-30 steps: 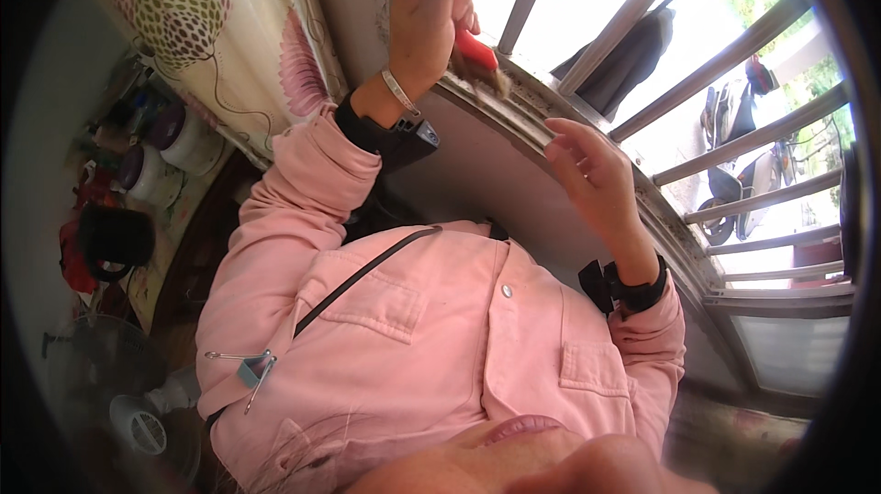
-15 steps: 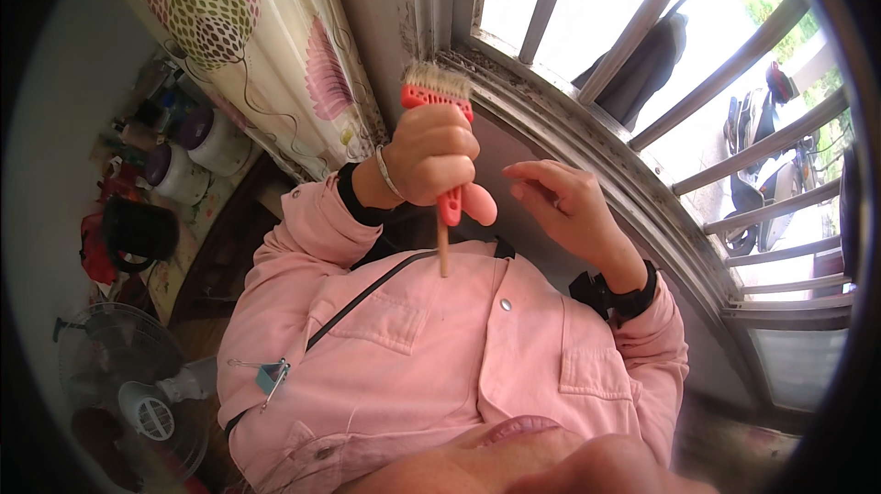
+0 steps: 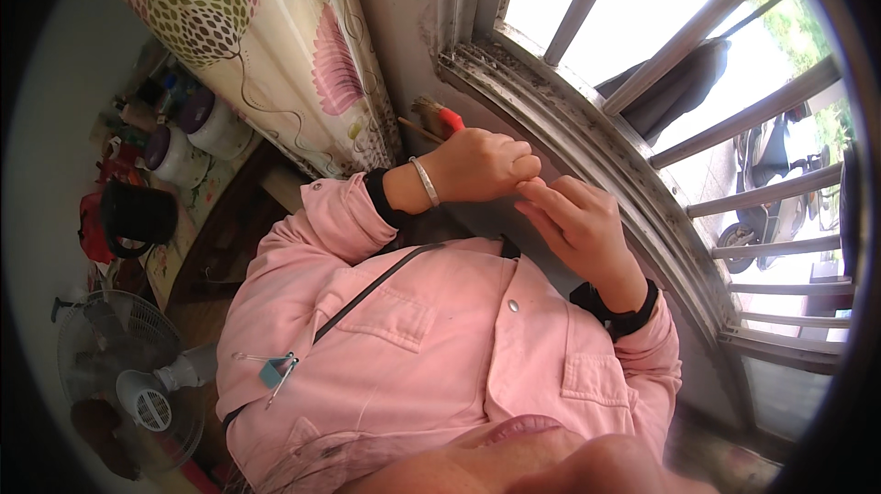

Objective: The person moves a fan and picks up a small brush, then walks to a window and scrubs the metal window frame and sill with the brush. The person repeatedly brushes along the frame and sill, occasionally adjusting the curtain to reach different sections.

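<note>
My left hand (image 3: 477, 168) is closed around a flat paintbrush (image 3: 449, 120) with a red body and pale bristles. Its bristle end points up toward the curtain, and most of its handle is hidden behind my fist. Beside the bristles, a thin wooden stick (image 3: 418, 130) juts out of the same grip. Just right of it is my right hand (image 3: 583, 219), fingers bent a little and thumb apart from the forefinger. Its fingertips meet the fingers of my left hand. Nothing shows between the right fingers.
A barred window (image 3: 642, 164) slants along the right, with motorbikes (image 3: 775, 182) and a dark garment (image 3: 674, 81) beyond it. A patterned curtain (image 3: 275, 44) hangs at upper left. On the left stand a fan (image 3: 138, 384) and a table holding lidded jars (image 3: 179, 159) and a black pot (image 3: 138, 219).
My left fist has turned and moved right, tipping the brush from upright to mostly hidden behind the hand. My right fingertips, apart before, now touch the left hand.
</note>
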The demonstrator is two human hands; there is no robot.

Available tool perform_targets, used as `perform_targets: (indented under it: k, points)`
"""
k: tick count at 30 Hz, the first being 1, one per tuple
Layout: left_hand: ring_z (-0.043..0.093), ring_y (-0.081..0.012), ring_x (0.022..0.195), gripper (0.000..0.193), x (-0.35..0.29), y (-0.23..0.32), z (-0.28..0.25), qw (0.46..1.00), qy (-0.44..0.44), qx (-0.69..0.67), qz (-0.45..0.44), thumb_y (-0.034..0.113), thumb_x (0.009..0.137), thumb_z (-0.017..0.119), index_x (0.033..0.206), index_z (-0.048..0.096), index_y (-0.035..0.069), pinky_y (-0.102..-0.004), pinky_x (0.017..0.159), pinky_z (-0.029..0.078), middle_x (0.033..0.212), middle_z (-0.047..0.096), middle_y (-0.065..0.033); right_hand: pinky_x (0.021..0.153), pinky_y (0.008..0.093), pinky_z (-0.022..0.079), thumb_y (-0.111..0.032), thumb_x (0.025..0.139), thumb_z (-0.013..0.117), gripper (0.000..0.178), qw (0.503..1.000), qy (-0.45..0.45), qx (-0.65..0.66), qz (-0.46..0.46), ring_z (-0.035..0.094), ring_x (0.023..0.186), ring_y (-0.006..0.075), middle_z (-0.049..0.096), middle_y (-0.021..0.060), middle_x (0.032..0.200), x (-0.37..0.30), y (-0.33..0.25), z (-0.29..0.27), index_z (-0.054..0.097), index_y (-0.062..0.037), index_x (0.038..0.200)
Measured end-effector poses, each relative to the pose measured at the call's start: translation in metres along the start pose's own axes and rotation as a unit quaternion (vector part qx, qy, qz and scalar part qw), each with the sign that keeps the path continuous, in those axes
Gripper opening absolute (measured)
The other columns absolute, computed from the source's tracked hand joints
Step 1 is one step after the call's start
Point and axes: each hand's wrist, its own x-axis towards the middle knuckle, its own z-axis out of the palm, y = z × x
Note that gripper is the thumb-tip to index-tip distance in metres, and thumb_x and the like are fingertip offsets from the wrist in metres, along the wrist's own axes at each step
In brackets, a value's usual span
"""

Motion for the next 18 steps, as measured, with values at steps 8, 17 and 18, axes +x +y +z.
perform_targets:
  k: [8, 17, 18]
  points:
    - [0.059, -0.0233, 0.059, 0.021, -0.005, -0.022, 0.008, 0.998, -0.003, -0.045, -0.043, 0.023, 0.078, 0.062, 0.074, 0.046, 0.011, -0.0337, 0.050, 0.048, 0.066, 0.051, -0.0044, 0.045, 0.0336, 0.041, -0.007, 0.077, 0.066, 0.011, 0.997, -0.053, -0.052, 0.025, 0.052, 0.052, 0.0218, 0.049, 0.0050, 0.063, 0.021, 0.012, 0.008, 0.060, -0.0071, 0.087]
    - [0.057, -0.0240, 0.061, 0.022, -0.013, -0.050, 0.000, 0.995, 0.008, -0.087, -0.052, 0.023, 0.074, 0.067, 0.080, 0.050, 0.010, -0.0343, 0.052, 0.047, 0.068, 0.050, -0.0055, 0.047, 0.0354, 0.043, -0.012, 0.082, 0.063, 0.009, 0.986, -0.143, -0.054, 0.062, 0.056, 0.055, 0.0271, 0.055, 0.0086, 0.065, 0.052, 0.021, 0.013, 0.057, -0.0062, 0.083]
    - [0.057, -0.0242, 0.061, 0.023, -0.016, -0.055, -0.001, 0.995, 0.018, -0.089, -0.049, 0.023, 0.074, 0.068, 0.081, 0.051, 0.010, -0.0345, 0.052, 0.046, 0.068, 0.050, -0.0059, 0.048, 0.0358, 0.044, -0.013, 0.083, 0.062, 0.009, 0.984, -0.154, -0.063, 0.069, 0.057, 0.056, 0.0273, 0.055, 0.0091, 0.065, 0.056, 0.022, 0.011, 0.056, -0.0061, 0.083]
